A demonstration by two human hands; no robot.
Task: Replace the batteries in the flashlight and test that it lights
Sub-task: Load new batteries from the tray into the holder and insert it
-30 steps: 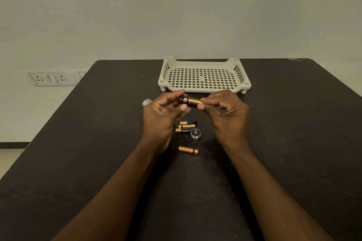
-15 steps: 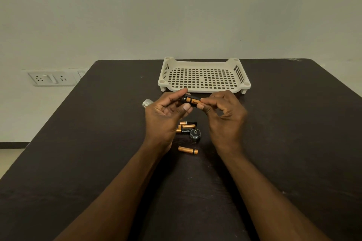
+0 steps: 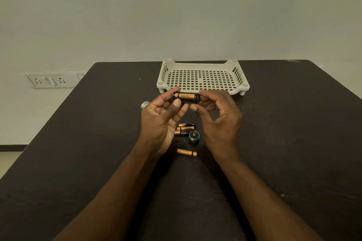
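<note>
A dark desk [image 3: 284, 143] carries a white slotted tray [image 3: 202, 62] at its far side. Nearer lie three batteries [image 3: 184, 128] side by side, a round cap [image 3: 194, 136] touching them, and one battery [image 3: 186, 152] apart. A silver flashlight end [image 3: 145, 104] shows behind the left hand.

- The brand name DURACELL is showing in dark letters along the copper side of the battery [image 3: 184, 95] sitting in the black battery holder [image 3: 187, 100].
- DURACELL is also showing in pale letters on the black band of a loose battery [image 3: 183, 133] lying on the dark table [image 3: 293, 143].
- The other batteries' lettering is reading too small to make out.
</note>
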